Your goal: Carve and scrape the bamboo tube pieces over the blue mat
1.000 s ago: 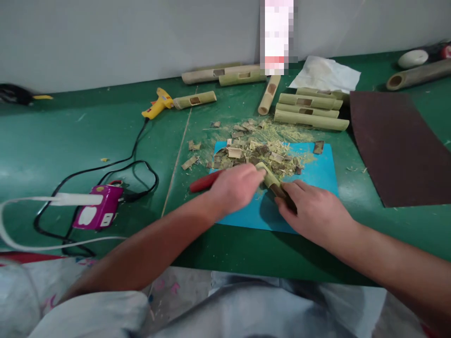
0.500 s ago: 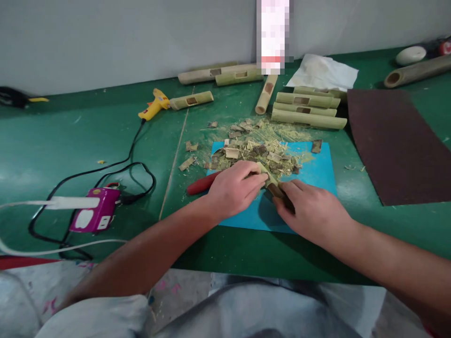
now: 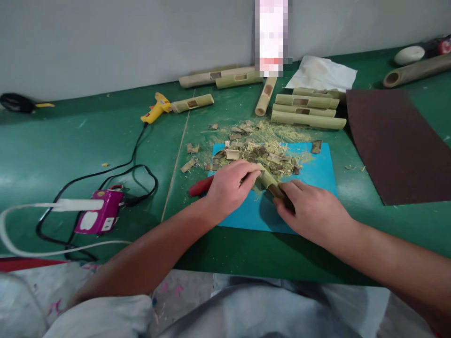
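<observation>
A green bamboo tube [image 3: 268, 177] with a cut opening slants over the blue mat [image 3: 317, 171]. My right hand [image 3: 310, 209] is wrapped round its near end. My left hand [image 3: 232, 188] has its fingers closed at the tube's far end; whether it pinches the tube or something small is hidden. A red handle [image 3: 200, 186] sticks out to the left from beneath my left hand. Just beyond both hands lies a heap of bamboo chips and shavings [image 3: 259, 152], partly on the mat.
Cut bamboo tubes [image 3: 308, 119] lie at the back, near white paper [image 3: 320, 74]. A dark brown sheet [image 3: 398, 145] is at the right. To the left are a yellow glue gun [image 3: 157, 109], a purple power adapter [image 3: 100, 213] and loose cables.
My left hand has shifted slightly left along the tube's far end, uncovering more of the tube. My right hand keeps its hold. The view has shifted a little.
</observation>
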Available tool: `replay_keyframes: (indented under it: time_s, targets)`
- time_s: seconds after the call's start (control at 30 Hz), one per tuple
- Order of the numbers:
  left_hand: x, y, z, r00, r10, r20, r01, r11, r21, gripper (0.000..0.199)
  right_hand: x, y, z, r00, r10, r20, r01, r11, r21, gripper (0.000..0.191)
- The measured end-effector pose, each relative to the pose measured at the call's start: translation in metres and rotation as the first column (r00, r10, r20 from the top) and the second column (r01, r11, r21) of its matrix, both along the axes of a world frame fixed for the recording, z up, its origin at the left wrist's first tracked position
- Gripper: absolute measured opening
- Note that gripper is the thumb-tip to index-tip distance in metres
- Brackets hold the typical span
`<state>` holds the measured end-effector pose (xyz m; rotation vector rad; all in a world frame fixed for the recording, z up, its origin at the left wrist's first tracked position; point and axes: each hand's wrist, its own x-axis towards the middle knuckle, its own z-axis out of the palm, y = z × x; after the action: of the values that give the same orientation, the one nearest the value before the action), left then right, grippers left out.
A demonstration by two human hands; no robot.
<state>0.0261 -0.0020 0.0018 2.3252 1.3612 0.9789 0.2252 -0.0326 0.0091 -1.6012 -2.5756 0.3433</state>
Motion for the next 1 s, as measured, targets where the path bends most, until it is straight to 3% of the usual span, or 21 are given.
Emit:
replay_keyframes:
  time_s: [0.17, 0.43, 0.53, 1.0]
  targets:
    - [-0.0014, 0.0036, -0.0022, 0.999, 0.014, 0.040, -0.012, 0.999, -0.053, 0.014, -0.0006, 0.0002, 0.0003, 1.000, -0.007, 0.010, 0.007, 1.000, -0.012, 0.028]
    - [-0.0041, 0.0012, 0.0020, 1.000, -0.012, 0.024, 0.013, 1.000, -0.019, 0.014, 0.0001, -0.0005, -0.0019, 1.000, -0.017, -0.023, 0.017, 1.000, 0.004, 0.026]
    - [-0.0063, -0.0007, -0.0003, 0.999, -0.033, -0.005, 0.032, 0.999, -0.025, 0.021, 0.0002, -0.0004, -0.0019, 1.000, -0.016, -0.026, 0.016, 1.000, 0.013, 0.026]
    - [-0.0095, 0.0071, -0.0077, 1.000, -0.020, 0.011, 0.019, 0.998, 0.051, 0.013, -0.0005, -0.0002, -0.0020, 1.000, -0.017, -0.022, 0.017, 1.000, 0.012, 0.027]
